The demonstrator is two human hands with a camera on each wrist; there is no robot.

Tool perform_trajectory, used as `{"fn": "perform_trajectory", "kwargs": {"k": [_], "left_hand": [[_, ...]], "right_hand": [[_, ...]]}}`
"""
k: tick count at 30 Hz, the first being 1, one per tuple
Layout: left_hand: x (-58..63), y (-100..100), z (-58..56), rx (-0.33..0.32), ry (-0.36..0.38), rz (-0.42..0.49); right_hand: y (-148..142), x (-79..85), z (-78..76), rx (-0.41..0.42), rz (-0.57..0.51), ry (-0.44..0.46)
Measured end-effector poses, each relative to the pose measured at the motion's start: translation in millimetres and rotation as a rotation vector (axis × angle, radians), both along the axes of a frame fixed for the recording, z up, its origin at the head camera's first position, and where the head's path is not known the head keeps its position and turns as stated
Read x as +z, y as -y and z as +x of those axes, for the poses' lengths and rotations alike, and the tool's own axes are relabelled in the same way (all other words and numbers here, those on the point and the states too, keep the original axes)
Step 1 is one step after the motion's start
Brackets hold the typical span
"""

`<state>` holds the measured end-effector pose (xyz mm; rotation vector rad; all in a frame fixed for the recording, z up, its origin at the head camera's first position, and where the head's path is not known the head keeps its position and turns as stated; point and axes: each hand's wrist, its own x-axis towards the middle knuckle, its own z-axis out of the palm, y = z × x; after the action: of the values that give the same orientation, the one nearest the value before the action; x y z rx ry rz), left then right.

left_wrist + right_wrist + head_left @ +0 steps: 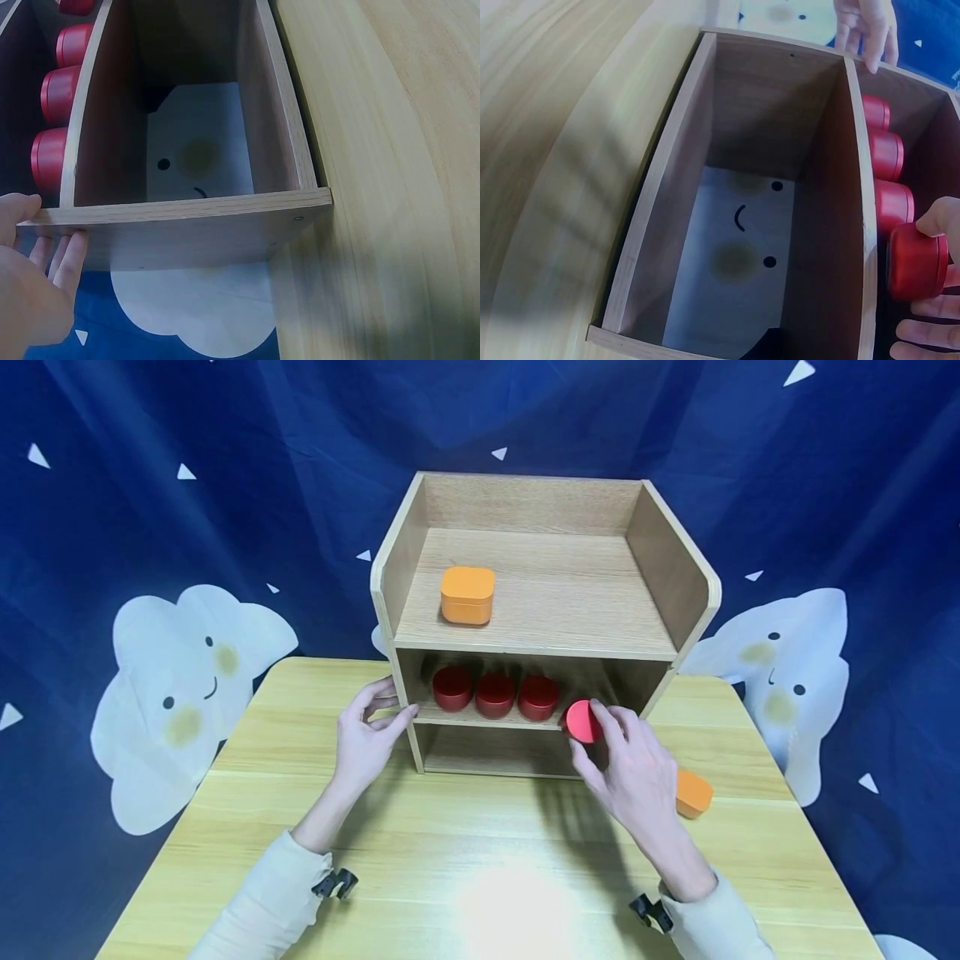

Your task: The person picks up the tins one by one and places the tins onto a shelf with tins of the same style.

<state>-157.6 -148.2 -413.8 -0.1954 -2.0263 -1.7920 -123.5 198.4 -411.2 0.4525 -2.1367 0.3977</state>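
Note:
A wooden shelf unit (536,650) stands on the table, its front facing me. At its left side panel, my left hand (367,731) grips the front edge, thumb in front and fingers along the outer face. Three red round lidded tins (495,695) stand in a row on the middle shelf. To their right, my right hand (630,768) pinches a fourth red tin (917,262) between thumb and fingers. That tin is tilted, its lighter red lid towards me, right at the front edge of the middle shelf.
An orange lidded box (467,596) sits on the top shelf, left of centre. Another orange box (693,793) lies on the table (420,860), partly hidden behind my right hand. A blue curtain (315,460) with clouds hangs behind the shelf.

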Motion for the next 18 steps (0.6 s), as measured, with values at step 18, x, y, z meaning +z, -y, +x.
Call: {"fn": "perform_trajectory", "kwargs": {"k": [18], "left_hand": [[-0.9, -0.4, -0.5, 0.009, 0.003, 0.006]], "right_hand": [[-0.6, 1.0, -7.8, -0.018, 0.06, 0.102]]}}
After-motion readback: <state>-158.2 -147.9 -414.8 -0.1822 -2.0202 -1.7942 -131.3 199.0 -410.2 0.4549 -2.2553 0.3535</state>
